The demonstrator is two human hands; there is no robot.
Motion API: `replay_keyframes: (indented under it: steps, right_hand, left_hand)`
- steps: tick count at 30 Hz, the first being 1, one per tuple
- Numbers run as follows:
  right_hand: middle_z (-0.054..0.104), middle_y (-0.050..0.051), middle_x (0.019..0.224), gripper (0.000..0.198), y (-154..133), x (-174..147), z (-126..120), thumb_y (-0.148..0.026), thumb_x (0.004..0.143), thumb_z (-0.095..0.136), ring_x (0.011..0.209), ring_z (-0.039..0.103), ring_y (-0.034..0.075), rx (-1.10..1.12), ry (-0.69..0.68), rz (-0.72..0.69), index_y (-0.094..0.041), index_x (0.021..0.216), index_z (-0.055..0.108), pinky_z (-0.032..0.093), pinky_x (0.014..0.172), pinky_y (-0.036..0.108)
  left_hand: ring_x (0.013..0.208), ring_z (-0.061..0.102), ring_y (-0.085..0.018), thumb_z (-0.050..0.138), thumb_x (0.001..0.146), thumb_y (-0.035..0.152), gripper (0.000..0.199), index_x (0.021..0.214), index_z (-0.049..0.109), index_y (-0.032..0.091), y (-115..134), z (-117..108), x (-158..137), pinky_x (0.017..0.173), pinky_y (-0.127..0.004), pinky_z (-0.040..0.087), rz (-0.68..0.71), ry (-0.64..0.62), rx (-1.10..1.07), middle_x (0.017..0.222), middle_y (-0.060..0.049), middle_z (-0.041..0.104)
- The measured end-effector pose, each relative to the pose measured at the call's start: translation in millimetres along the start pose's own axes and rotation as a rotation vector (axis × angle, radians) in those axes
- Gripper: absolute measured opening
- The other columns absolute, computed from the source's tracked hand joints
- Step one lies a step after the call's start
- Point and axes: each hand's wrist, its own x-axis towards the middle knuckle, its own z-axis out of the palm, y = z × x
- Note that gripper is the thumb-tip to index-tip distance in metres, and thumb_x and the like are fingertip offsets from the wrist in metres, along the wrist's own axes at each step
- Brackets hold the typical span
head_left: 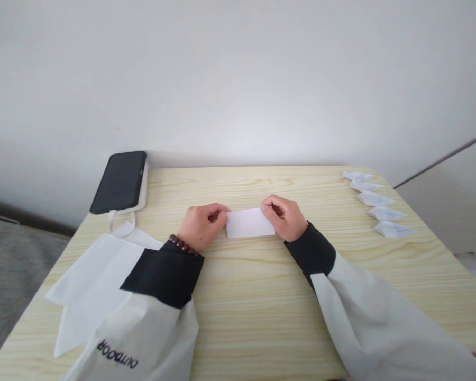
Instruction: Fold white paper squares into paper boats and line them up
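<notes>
A small white rectangle of paper (pixel 249 224), apparently folded, is held just at or above the wooden table (pixel 257 312) in front of me. My left hand (pixel 203 225) pinches its left edge between thumb and forefinger. At the opposite end, my right hand (pixel 286 216) grips the upper right corner, thumb on the near face. Both hands are closed, and the strip lies level between them. The curled lower fingers of each hand are partly hidden.
Several folded white paper shapes (pixel 375 198) form a row along the table's right side. Loose white sheets (pixel 99 270) lie at the left, partly under my left sleeve. Behind them, a black-topped device (pixel 121 182) with a white cable (pixel 111 219) rests near the wall.
</notes>
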Motion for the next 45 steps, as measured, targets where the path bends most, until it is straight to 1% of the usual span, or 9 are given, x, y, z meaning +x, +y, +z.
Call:
replay_keyframes:
  steps: [4, 8, 14, 20, 24, 29, 32, 37, 45]
  right_hand:
    - [0.045, -0.004, 0.053, 0.017, 1, 0, 0, -0.025, 0.08, 0.049, 0.047, 0.037, 0.007, -0.028, -0.071, -0.001, -0.016, 0.066, 0.053, 0.03, 0.046, 0.02]
    - [0.048, -0.004, 0.054, 0.018, 3, 0, 5, -0.03, 0.08, 0.054, 0.048, 0.042, 0.007, -0.069, -0.068, 0.024, -0.016, 0.07, 0.058, 0.033, 0.048, 0.02]
    - [0.059, -0.001, 0.065, 0.021, 6, 1, 12, -0.033, 0.07, 0.069, 0.052, 0.048, 0.009, -0.008, 0.011, 0.13, -0.016, 0.082, 0.063, 0.041, 0.052, 0.022]
    - [0.062, 0.004, 0.084, 0.029, 3, 1, 14, -0.034, 0.07, 0.069, 0.054, 0.047, 0.009, -0.194, 0.072, 0.037, -0.017, 0.094, 0.065, 0.044, 0.06, 0.025]
    - [0.061, 0.001, 0.07, 0.014, 2, 1, 12, -0.031, 0.077, 0.062, 0.054, 0.048, 0.01, -0.211, 0.029, -0.003, -0.017, 0.076, 0.064, 0.041, 0.057, 0.024]
    - [0.062, -0.001, 0.063, 0.011, 2, 2, 13, -0.028, 0.074, 0.066, 0.049, 0.047, 0.009, -0.18, 0.111, 0.069, -0.017, 0.071, 0.064, 0.04, 0.052, 0.022]
    - [0.064, 0.0, 0.064, 0.01, 3, 1, 14, -0.027, 0.072, 0.067, 0.05, 0.051, 0.01, -0.199, 0.152, 0.077, -0.018, 0.072, 0.067, 0.043, 0.052, 0.023]
    - [0.068, 0.003, 0.074, 0.01, 5, 0, 13, -0.024, 0.079, 0.062, 0.061, 0.059, 0.012, -0.259, 0.131, -0.091, -0.019, 0.077, 0.07, 0.048, 0.059, 0.024]
    - [0.066, 0.008, 0.097, 0.025, 14, 1, 6, -0.016, 0.087, 0.048, 0.085, 0.057, 0.016, -0.288, -0.138, -0.471, -0.018, 0.102, 0.067, 0.049, 0.078, 0.031]
  left_hand:
    - [0.048, 0.047, -0.01, 0.045, 0.08, 0.029, 0.028, 0.086, 0.07, 0.018, 3, 2, -1, 0.051, -0.023, 0.036, 0.076, -0.043, 0.003, 0.061, 0.002, 0.064]
    - [0.063, 0.057, -0.012, 0.049, 0.08, 0.032, 0.026, 0.089, 0.068, 0.017, 3, 6, -1, 0.06, -0.023, 0.043, 0.143, -0.123, -0.051, 0.077, -0.001, 0.069]
    - [0.073, 0.06, -0.016, 0.052, 0.08, 0.033, 0.023, 0.087, 0.067, 0.019, -2, 7, 1, 0.071, -0.027, 0.045, 0.111, 0.029, 0.095, 0.081, -0.002, 0.068]
    - [0.065, 0.058, -0.014, 0.052, 0.081, 0.035, 0.022, 0.085, 0.065, 0.018, -2, 6, 0, 0.067, -0.025, 0.046, 0.047, 0.045, 0.027, 0.077, -0.001, 0.067]
    - [0.067, 0.057, -0.014, 0.052, 0.082, 0.036, 0.023, 0.086, 0.065, 0.018, -2, 5, 0, 0.068, -0.026, 0.046, 0.015, 0.054, -0.002, 0.076, -0.001, 0.066]
    - [0.093, 0.052, -0.021, 0.056, 0.079, 0.029, 0.034, 0.111, 0.06, 0.019, -7, 8, 1, 0.088, -0.037, 0.041, 0.245, 0.039, 0.16, 0.098, -0.005, 0.062]
    - [0.097, 0.047, -0.023, 0.052, 0.083, 0.032, 0.035, 0.117, 0.059, 0.023, -10, 11, 0, 0.09, -0.042, 0.039, 0.301, 0.002, 0.266, 0.105, -0.007, 0.056]
    - [0.099, 0.043, -0.026, 0.048, 0.086, 0.032, 0.033, 0.116, 0.061, 0.025, -10, 12, -3, 0.087, -0.046, 0.038, 0.317, -0.012, 0.397, 0.108, -0.009, 0.052]
    - [0.094, 0.045, -0.023, 0.046, 0.087, 0.028, 0.034, 0.117, 0.059, 0.022, -9, 9, -2, 0.086, -0.042, 0.04, 0.333, -0.022, 0.42, 0.104, -0.009, 0.054]
